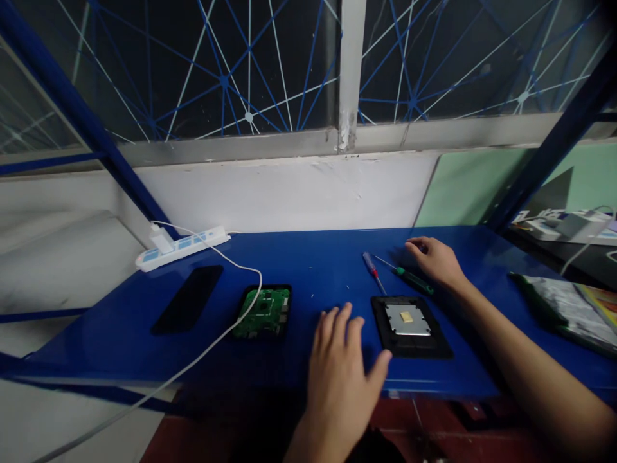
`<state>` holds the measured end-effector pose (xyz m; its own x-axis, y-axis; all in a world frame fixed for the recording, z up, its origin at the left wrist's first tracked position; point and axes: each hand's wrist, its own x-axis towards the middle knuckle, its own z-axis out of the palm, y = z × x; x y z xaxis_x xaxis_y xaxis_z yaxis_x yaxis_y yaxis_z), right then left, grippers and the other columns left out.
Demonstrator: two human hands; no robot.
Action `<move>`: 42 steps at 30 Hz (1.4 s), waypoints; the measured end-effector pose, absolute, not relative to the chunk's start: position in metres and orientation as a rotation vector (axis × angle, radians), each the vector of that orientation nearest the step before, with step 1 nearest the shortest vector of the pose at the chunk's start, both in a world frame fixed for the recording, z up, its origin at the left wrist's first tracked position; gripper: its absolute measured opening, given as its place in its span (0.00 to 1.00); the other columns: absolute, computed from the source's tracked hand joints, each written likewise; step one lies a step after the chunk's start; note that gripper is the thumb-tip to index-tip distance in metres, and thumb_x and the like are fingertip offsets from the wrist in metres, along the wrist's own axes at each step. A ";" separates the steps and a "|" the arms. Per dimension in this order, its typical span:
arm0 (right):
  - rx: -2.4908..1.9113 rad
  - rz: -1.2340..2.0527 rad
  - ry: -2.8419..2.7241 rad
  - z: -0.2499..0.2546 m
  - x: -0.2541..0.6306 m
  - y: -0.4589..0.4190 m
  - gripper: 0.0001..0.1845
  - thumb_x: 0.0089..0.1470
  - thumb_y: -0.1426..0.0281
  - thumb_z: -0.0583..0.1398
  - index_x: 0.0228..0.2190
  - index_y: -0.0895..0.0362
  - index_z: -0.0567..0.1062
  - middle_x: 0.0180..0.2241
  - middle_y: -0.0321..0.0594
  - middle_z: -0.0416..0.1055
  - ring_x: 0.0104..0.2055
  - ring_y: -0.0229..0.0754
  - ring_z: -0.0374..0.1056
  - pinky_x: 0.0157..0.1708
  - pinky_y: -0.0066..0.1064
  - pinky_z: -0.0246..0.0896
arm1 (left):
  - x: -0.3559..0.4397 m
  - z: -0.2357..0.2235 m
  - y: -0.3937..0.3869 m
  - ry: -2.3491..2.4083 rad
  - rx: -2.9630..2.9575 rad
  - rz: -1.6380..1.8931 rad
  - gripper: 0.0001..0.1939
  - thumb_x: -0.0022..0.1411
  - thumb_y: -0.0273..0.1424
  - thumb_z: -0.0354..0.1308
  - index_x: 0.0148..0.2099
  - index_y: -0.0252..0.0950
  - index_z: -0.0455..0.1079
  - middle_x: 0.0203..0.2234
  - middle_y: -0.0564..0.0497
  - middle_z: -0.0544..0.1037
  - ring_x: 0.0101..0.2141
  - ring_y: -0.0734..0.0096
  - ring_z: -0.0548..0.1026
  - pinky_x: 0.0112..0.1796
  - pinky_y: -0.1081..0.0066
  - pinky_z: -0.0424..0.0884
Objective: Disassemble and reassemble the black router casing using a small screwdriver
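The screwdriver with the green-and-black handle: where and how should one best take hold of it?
Probably by the thick green-and-black handle, from above and right, using the nearby right hand. It lies flat, its end toward the lower right of the view, while the thin metal shaft points upper left.

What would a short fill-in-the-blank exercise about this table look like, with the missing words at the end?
1. The surface of the table is ____ in colour.
2. The circuit board is mainly ____ in colour.
3. In this view, the circuit board lies to the ____ of the left hand.
4. Of the two hands, the green-handled screwdriver lies nearer the ____ one.

Missing words: blue; green; left; right.
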<state>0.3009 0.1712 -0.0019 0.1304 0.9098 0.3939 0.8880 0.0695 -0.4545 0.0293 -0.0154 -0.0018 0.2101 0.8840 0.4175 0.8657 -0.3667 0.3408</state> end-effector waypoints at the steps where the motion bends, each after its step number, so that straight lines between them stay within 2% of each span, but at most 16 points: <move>1: -1.796 0.044 -1.733 -0.002 0.301 0.171 0.20 0.59 0.59 0.55 0.41 0.58 0.81 0.38 0.49 0.80 0.37 0.48 0.73 0.40 0.36 0.65 | 0.014 -0.002 -0.016 1.790 2.442 0.913 0.20 0.64 0.38 0.61 0.55 0.36 0.67 0.59 0.40 0.71 0.60 0.44 0.67 0.56 0.42 0.68; 4: -1.794 0.042 -1.735 -0.001 0.299 0.170 0.21 0.59 0.59 0.55 0.42 0.59 0.81 0.39 0.49 0.80 0.38 0.48 0.73 0.40 0.35 0.64 | -0.039 -0.002 -0.016 1.914 2.472 0.996 0.16 0.66 0.37 0.58 0.53 0.37 0.67 0.55 0.42 0.74 0.57 0.48 0.70 0.55 0.45 0.70; 7: -1.785 0.041 -1.745 0.000 0.298 0.169 0.21 0.60 0.59 0.55 0.42 0.59 0.81 0.39 0.48 0.79 0.38 0.47 0.73 0.40 0.35 0.64 | -0.083 -0.005 -0.018 2.008 2.474 0.989 0.16 0.67 0.42 0.56 0.52 0.38 0.68 0.53 0.43 0.75 0.56 0.49 0.71 0.54 0.46 0.71; 10: -1.783 0.045 -1.751 0.000 0.297 0.168 0.20 0.60 0.60 0.56 0.42 0.60 0.81 0.38 0.48 0.79 0.38 0.47 0.73 0.40 0.34 0.64 | -0.109 -0.008 -0.022 2.037 2.472 0.926 0.17 0.68 0.45 0.54 0.52 0.40 0.70 0.52 0.46 0.76 0.54 0.51 0.73 0.52 0.48 0.72; 13: -1.790 0.049 -1.749 0.000 0.296 0.168 0.20 0.60 0.60 0.56 0.42 0.60 0.81 0.38 0.48 0.79 0.38 0.47 0.73 0.40 0.35 0.64 | -0.117 -0.013 -0.028 2.008 2.494 0.865 0.16 0.69 0.43 0.53 0.53 0.43 0.71 0.52 0.49 0.77 0.55 0.50 0.72 0.52 0.47 0.73; 16: -1.792 0.047 -1.756 -0.001 0.296 0.168 0.20 0.60 0.60 0.56 0.42 0.59 0.81 0.38 0.48 0.79 0.38 0.47 0.73 0.40 0.35 0.64 | -0.115 -0.016 -0.036 1.990 2.511 0.896 0.15 0.69 0.43 0.53 0.52 0.44 0.71 0.51 0.51 0.78 0.55 0.51 0.72 0.51 0.47 0.73; 21: -1.780 0.033 -1.767 -0.003 0.297 0.169 0.20 0.60 0.60 0.55 0.42 0.59 0.81 0.37 0.47 0.79 0.37 0.47 0.73 0.39 0.35 0.64 | -0.103 -0.018 -0.053 1.931 2.617 0.894 0.13 0.68 0.40 0.55 0.52 0.47 0.72 0.51 0.52 0.79 0.52 0.53 0.75 0.47 0.52 0.77; 26: -1.775 0.035 -1.777 -0.005 0.299 0.170 0.20 0.59 0.59 0.55 0.42 0.59 0.81 0.37 0.48 0.79 0.37 0.48 0.73 0.39 0.35 0.64 | -0.077 -0.018 -0.061 1.761 2.682 0.910 0.11 0.68 0.33 0.56 0.51 0.47 0.72 0.51 0.53 0.79 0.51 0.57 0.76 0.48 0.55 0.77; 33: -1.777 0.044 -1.772 -0.003 0.298 0.169 0.20 0.59 0.60 0.56 0.42 0.59 0.81 0.38 0.48 0.79 0.37 0.47 0.73 0.39 0.35 0.64 | -0.026 -0.010 -0.041 1.611 2.591 0.889 0.14 0.63 0.25 0.61 0.49 0.44 0.74 0.50 0.52 0.79 0.50 0.55 0.76 0.50 0.52 0.77; 42: -1.760 0.054 -1.768 -0.001 0.297 0.168 0.20 0.59 0.60 0.56 0.43 0.59 0.81 0.38 0.48 0.79 0.38 0.48 0.73 0.40 0.36 0.64 | 0.001 -0.002 -0.010 1.596 2.485 0.875 0.15 0.63 0.25 0.62 0.52 0.43 0.75 0.52 0.51 0.78 0.52 0.54 0.74 0.54 0.51 0.73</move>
<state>0.2975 0.1680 -0.0007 0.0968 0.9116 0.3995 0.8858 0.1041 -0.4523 0.0009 -0.0103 -0.0016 0.3022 0.8527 0.4261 0.8178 -0.4616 0.3436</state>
